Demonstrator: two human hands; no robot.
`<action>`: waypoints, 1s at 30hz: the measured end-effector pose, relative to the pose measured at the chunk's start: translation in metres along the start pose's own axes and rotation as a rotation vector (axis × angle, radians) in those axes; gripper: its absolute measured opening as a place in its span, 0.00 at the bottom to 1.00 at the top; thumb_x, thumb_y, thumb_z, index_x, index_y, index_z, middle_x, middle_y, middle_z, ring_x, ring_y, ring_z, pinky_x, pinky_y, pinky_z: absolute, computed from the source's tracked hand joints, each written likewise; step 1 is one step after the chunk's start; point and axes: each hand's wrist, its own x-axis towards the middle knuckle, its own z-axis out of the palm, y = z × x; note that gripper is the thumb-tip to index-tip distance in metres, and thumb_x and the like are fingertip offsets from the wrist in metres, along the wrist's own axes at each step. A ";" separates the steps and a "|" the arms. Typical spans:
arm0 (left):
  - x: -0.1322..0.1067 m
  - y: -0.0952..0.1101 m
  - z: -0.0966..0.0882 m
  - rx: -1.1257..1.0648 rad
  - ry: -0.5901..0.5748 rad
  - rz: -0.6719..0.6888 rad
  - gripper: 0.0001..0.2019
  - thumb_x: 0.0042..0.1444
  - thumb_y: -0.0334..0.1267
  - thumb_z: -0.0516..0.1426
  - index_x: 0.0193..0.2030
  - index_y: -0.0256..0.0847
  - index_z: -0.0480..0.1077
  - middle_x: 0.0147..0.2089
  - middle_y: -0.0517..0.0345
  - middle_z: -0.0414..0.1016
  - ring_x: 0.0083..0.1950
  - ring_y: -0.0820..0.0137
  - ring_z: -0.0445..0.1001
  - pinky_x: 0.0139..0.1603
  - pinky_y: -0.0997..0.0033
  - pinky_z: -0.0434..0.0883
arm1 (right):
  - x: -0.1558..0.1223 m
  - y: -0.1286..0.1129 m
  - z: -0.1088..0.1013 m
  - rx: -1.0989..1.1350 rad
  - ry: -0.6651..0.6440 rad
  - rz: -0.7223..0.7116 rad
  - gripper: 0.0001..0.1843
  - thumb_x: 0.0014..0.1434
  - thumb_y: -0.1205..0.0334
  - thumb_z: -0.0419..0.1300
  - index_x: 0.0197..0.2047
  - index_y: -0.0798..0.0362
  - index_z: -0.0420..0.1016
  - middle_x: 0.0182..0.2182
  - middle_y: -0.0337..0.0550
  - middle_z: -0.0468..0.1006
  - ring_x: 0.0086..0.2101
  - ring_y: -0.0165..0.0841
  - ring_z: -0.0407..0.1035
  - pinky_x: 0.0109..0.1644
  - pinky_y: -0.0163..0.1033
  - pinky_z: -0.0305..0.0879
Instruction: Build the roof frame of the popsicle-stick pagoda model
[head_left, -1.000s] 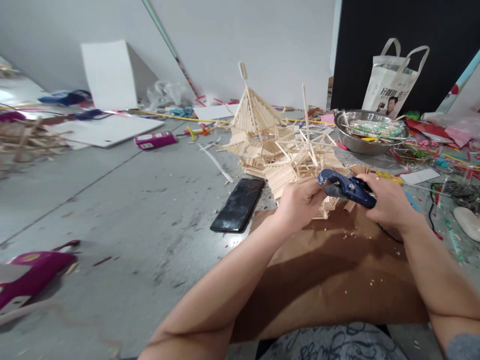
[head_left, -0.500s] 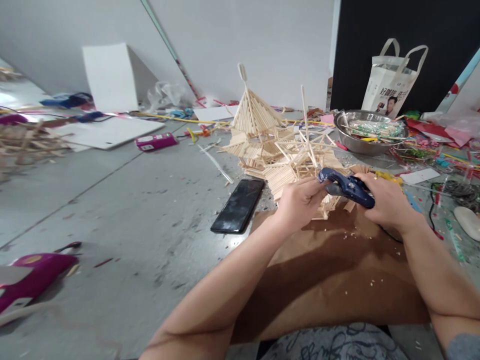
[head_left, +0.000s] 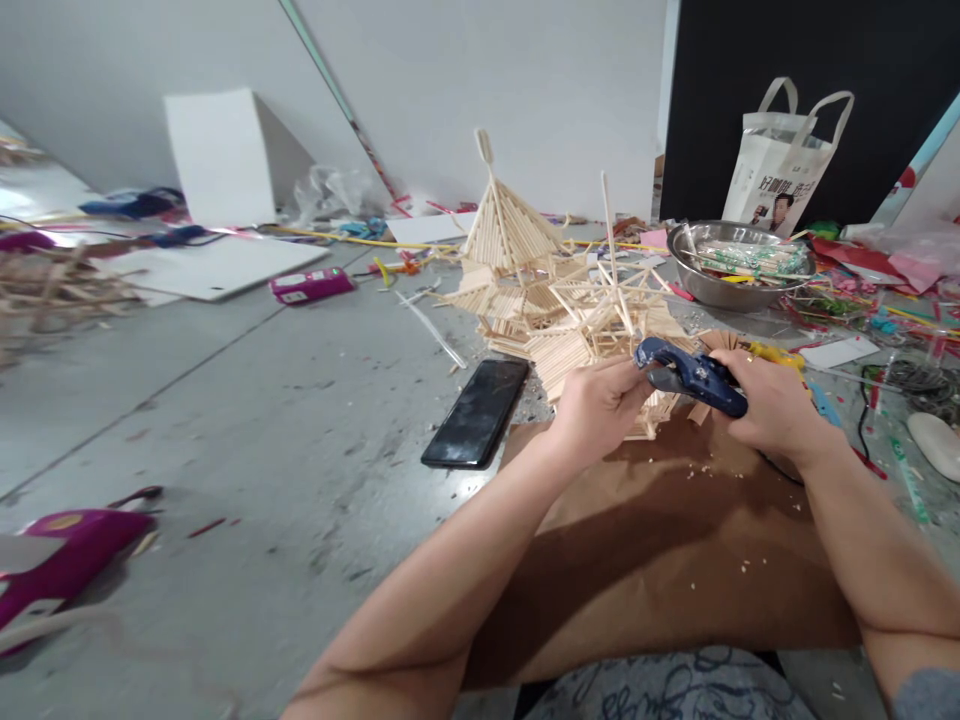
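Note:
My right hand point(head_left: 772, 400) is closed around one side of a dark blue hand tool point(head_left: 701, 375) with a curved end and a dark grey part beneath; its exact kind is unclear. My left hand point(head_left: 600, 405) is closed with its fingertips pinched against the tool's left end, and whatever they hold is hidden. Directly behind both hands stands a model building of thin wooden sticks point(head_left: 517, 235) with a pointed roof, its front partly covered by my left hand. Below the hands lies brown paper point(head_left: 675, 560) dotted with small wood bits.
A black phone point(head_left: 476, 412) lies left of my left hand. Purple devices point(head_left: 82, 545) rest farther left. At the back right are a metal bowl point(head_left: 739, 290) of wrapped sticks and a white bag point(head_left: 784, 170). A white mouse point(head_left: 937, 440) and cables sit at the right.
Almost nothing differs. The blue tool and both hands hold nearly the same place, with only a very slight shift.

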 end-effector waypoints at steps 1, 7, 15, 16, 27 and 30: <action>0.000 0.000 0.000 0.000 0.004 0.005 0.10 0.55 0.30 0.50 0.27 0.35 0.70 0.19 0.61 0.66 0.20 0.79 0.65 0.20 0.83 0.60 | 0.000 0.000 0.001 -0.003 -0.004 0.003 0.23 0.45 0.62 0.54 0.47 0.54 0.64 0.39 0.49 0.76 0.35 0.42 0.71 0.34 0.42 0.62; 0.002 0.002 0.000 -0.021 0.004 0.012 0.12 0.56 0.31 0.51 0.23 0.35 0.67 0.19 0.62 0.65 0.20 0.79 0.65 0.20 0.83 0.60 | 0.000 0.001 0.006 -0.025 -0.011 0.022 0.22 0.44 0.62 0.54 0.45 0.53 0.65 0.36 0.48 0.77 0.33 0.42 0.72 0.32 0.41 0.62; -0.001 -0.001 0.005 -0.008 0.018 -0.024 0.15 0.58 0.35 0.52 0.20 0.36 0.65 0.17 0.64 0.63 0.19 0.80 0.63 0.18 0.83 0.59 | 0.000 0.002 0.013 0.005 -0.020 0.036 0.18 0.45 0.61 0.54 0.43 0.53 0.66 0.36 0.48 0.78 0.33 0.41 0.73 0.33 0.40 0.63; -0.001 -0.001 0.006 -0.011 0.015 -0.033 0.14 0.58 0.35 0.52 0.21 0.36 0.66 0.17 0.64 0.64 0.19 0.80 0.63 0.19 0.83 0.60 | 0.000 0.002 0.014 0.003 -0.027 0.055 0.18 0.45 0.61 0.54 0.42 0.53 0.67 0.35 0.48 0.78 0.33 0.41 0.73 0.33 0.40 0.63; 0.005 -0.005 -0.007 -0.022 -0.018 -0.095 0.06 0.56 0.32 0.55 0.34 0.36 0.73 0.28 0.59 0.72 0.28 0.78 0.69 0.28 0.80 0.66 | 0.011 0.018 0.005 -0.031 -0.075 0.561 0.24 0.52 0.50 0.51 0.50 0.54 0.63 0.38 0.51 0.77 0.39 0.45 0.72 0.38 0.43 0.63; 0.006 -0.008 -0.011 0.020 -0.029 -0.101 0.06 0.56 0.33 0.55 0.34 0.38 0.73 0.29 0.59 0.72 0.27 0.78 0.69 0.28 0.79 0.66 | 0.014 0.027 0.015 -0.085 -0.205 0.668 0.28 0.53 0.45 0.49 0.51 0.57 0.61 0.42 0.57 0.75 0.42 0.49 0.70 0.41 0.47 0.63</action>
